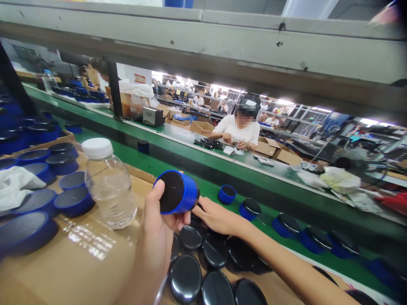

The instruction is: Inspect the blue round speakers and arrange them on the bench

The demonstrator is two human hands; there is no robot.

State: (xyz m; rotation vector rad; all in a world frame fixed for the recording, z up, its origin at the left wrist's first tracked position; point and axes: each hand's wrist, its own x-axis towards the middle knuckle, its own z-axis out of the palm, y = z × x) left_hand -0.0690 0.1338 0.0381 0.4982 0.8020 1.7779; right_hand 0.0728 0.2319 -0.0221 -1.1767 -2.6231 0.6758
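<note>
A blue cylinder with a black end face (176, 192) is held up near the middle of the view. My left hand (159, 220) is wrapped round it, thumb on the rim of the black face and fingers beneath. My right hand (213, 214) is at the cylinder's far end, its fingers closed by a small dark part that I cannot make out. Below both hands, several glossy black round pieces (185, 278) lie on brown cardboard.
A clear bottle with a white cap (110, 186) stands left of my hands. Several blue-rimmed discs (74, 201) and a white cloth (17, 186) lie farther left. Blue and black pieces sit on the green belt (190, 165). A person (238, 129) works across it, below an overhead beam (203, 46).
</note>
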